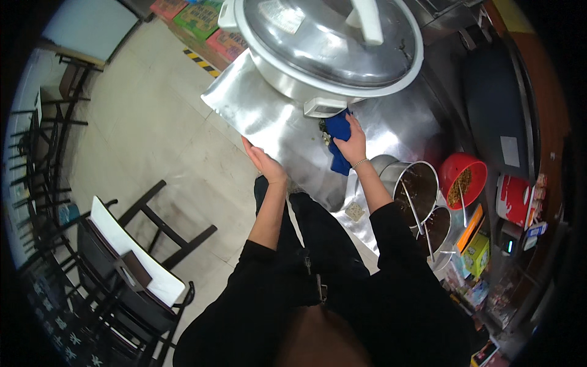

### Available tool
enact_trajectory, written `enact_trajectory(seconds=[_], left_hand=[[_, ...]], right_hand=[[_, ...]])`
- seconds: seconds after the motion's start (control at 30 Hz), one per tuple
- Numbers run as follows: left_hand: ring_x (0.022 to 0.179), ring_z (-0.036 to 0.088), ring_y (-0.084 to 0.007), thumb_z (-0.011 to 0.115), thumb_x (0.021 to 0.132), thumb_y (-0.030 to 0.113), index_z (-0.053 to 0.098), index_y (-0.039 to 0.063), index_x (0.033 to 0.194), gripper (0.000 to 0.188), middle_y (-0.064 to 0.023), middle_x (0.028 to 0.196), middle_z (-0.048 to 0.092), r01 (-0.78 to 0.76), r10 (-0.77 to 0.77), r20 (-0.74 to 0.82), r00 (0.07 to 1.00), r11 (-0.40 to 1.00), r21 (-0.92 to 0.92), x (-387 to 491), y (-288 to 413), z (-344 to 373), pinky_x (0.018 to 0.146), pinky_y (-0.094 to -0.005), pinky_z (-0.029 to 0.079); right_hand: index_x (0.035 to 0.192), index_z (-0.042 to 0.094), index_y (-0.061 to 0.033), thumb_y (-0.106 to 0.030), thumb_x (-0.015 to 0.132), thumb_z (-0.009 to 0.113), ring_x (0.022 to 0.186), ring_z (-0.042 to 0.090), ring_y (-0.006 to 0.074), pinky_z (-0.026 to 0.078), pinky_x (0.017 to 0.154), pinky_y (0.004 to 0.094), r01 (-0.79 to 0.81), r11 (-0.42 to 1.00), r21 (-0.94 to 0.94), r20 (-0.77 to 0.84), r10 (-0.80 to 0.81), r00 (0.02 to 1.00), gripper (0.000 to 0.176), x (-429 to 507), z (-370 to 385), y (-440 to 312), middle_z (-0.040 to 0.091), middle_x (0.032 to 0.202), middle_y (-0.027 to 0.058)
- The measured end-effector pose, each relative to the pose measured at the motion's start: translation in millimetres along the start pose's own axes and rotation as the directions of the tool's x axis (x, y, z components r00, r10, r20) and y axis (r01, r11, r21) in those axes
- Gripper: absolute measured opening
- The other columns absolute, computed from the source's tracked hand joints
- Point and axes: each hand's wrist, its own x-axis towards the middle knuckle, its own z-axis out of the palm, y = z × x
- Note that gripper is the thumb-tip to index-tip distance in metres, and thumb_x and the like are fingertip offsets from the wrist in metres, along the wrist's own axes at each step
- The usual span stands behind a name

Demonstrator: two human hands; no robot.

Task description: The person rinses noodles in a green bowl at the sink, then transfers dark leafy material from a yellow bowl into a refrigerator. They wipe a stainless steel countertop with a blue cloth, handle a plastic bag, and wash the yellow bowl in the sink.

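Observation:
A folded blue cloth [338,133] lies on the stainless steel counter [284,137], and my right hand [353,141] grips it from the right. Small dark and pale food scraps [326,137] sit against the cloth's left side. My left hand [266,163] is at the counter's left edge, fingers stretched out and holding nothing; I cannot tell whether it touches the edge. Just beyond the cloth stands a large round cooker [293,85] with a shiny metal lid [330,50] and white handles.
Right of my right arm stand metal pots [415,183] with ladles and a red bowl [477,172] of chopped food. A pale square item [354,211] lies near the counter's front corner. Colourful cartons [199,20] are at the far left; a white-topped table [137,252] stands on the floor.

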Motion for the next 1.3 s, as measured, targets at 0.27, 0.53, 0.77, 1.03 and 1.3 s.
enact_trajectory(seconds=[0.27,0.53,0.77,1.03,1.3], left_hand=[[0.137,0.027,-0.0257,0.022,0.102,0.041,0.026,-0.005,0.142,0.061,-0.0160,0.148,0.028,-0.026,0.027,-0.003,1.000,0.948,-0.318,-22,0,1,0.113,-0.0356,0.020],[0.138,0.026,-0.0275,0.016,0.098,0.053,0.035,-0.008,0.137,0.074,-0.0197,0.145,0.033,0.149,-0.240,-0.052,0.969,0.742,-0.653,-27,-19,-9,0.114,-0.0367,0.016],[0.125,0.044,-0.0248,0.019,0.099,0.051,0.050,-0.001,0.129,0.067,-0.0131,0.134,0.050,0.296,-0.440,0.017,0.898,0.575,-0.763,-27,-40,-30,0.107,-0.0382,0.031],[0.112,0.056,-0.0288,0.046,0.097,0.034,0.058,-0.003,0.098,0.038,-0.0144,0.108,0.062,0.092,-0.628,-0.040,0.777,0.175,-0.980,-21,-45,-29,0.104,-0.0381,0.042],[0.114,0.054,-0.0271,0.046,0.097,0.029,0.053,-0.001,0.109,0.034,-0.0123,0.116,0.058,0.159,-0.719,-0.036,0.695,0.201,-0.967,-29,-37,-26,0.102,-0.0365,0.043]], right_hand=[[0.123,0.053,-0.0013,-0.015,0.063,0.075,0.121,0.047,0.0356,0.039,0.102,0.0392,0.234,0.972,0.015,0.176,-0.233,0.956,0.065,-4,24,-32,0.050,0.129,0.0222],[0.120,0.055,-0.0026,-0.018,0.063,0.074,0.117,0.050,0.0359,0.042,0.099,0.0389,0.382,0.919,0.100,0.213,-0.395,0.894,0.062,-41,56,-72,0.054,0.125,0.0223],[0.120,0.055,-0.0026,-0.013,0.061,0.076,0.113,0.054,0.0375,0.044,0.097,0.0390,0.376,0.909,0.178,0.206,-0.408,0.889,0.063,-69,74,-96,0.054,0.123,0.0232],[0.125,0.048,0.0036,-0.001,0.066,0.067,0.102,0.058,0.0212,0.046,0.091,0.0336,-0.084,0.801,0.592,0.174,-0.026,0.984,0.062,-75,47,-80,0.060,0.113,0.0158],[0.131,0.044,-0.0022,-0.013,0.063,0.072,0.119,0.048,0.0386,0.038,0.102,0.0409,0.261,0.965,0.039,0.121,-0.264,0.957,0.075,-52,49,-58,0.050,0.128,0.0249]])
